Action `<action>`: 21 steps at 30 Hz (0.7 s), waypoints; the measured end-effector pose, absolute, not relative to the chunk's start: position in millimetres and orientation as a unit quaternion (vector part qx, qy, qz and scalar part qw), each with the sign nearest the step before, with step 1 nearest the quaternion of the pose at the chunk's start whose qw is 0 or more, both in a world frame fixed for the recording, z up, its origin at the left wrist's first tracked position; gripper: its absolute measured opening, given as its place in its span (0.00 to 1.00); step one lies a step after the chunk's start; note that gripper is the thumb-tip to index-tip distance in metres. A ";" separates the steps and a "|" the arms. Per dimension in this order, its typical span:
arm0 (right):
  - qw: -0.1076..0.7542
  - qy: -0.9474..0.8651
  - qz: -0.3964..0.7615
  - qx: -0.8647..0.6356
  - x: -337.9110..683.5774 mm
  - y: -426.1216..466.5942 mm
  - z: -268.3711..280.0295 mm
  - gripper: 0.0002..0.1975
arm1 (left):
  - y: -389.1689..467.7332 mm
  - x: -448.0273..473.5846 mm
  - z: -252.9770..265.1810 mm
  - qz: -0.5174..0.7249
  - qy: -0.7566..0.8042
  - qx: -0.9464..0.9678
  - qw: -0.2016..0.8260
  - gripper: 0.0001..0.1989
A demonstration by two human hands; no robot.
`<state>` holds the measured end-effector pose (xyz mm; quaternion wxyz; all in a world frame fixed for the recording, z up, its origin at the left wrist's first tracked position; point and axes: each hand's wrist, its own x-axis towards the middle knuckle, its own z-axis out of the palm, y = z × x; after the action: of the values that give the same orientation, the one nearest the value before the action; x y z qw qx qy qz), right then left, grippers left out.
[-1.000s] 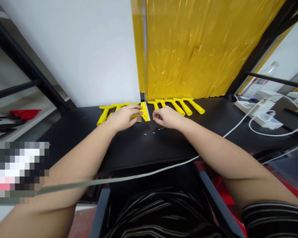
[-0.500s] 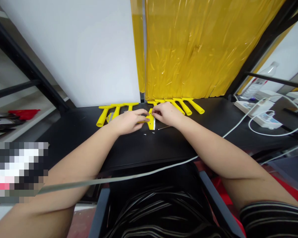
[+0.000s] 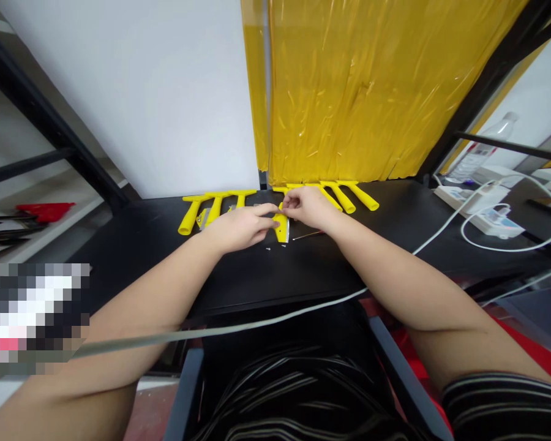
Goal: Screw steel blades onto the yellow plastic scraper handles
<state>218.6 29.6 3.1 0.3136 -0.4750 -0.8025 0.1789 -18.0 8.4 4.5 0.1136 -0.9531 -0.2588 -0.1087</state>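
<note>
A yellow scraper (image 3: 282,231) with a metal blade edge lies on the black table between my hands, its wide head facing right. My left hand (image 3: 242,228) is closed around its handle side, fingers reaching onto the head. At the head's far end, my right hand (image 3: 311,207) has thumb and fingertips pinched together; anything between them is too small to make out. Two small screws, one (image 3: 269,248) left of the other (image 3: 283,246), lie just in front of the scraper. A thin metal rod like a screwdriver shaft (image 3: 305,236) rests below my right hand.
Several yellow scrapers stand in rows along the back, on the left (image 3: 190,217) and on the right (image 3: 360,196). A white cable (image 3: 275,320) crosses in front of the table (image 3: 239,282). To the right are a power strip (image 3: 482,214) and a plastic bottle (image 3: 477,153).
The scraper's head has turned slightly and shifted a little right. My left fingers have slid up along it, and my right fingertips have moved slightly at its far end.
</note>
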 end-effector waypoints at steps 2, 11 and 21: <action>0.312 -0.781 0.223 -0.492 218.9 29.1 4.5 0.01 | 8.3 -17.6 4.1 -0.109 -0.259 -0.953 0.114 0.17; 0.347 -0.690 0.362 -0.521 219.1 35.6 0.5 0.08 | 4.8 -16.0 3.9 -0.103 -0.266 -0.951 0.123 0.16; 0.390 -0.661 0.405 -0.497 226.4 42.8 -1.9 0.08 | 11.4 -17.7 -0.5 -0.139 -0.260 -0.952 0.075 0.15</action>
<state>226.4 42.8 -1.9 0.3896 -0.4972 -0.6613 0.4046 -17.7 11.4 -0.5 0.0748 -0.9525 -0.2603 -0.1394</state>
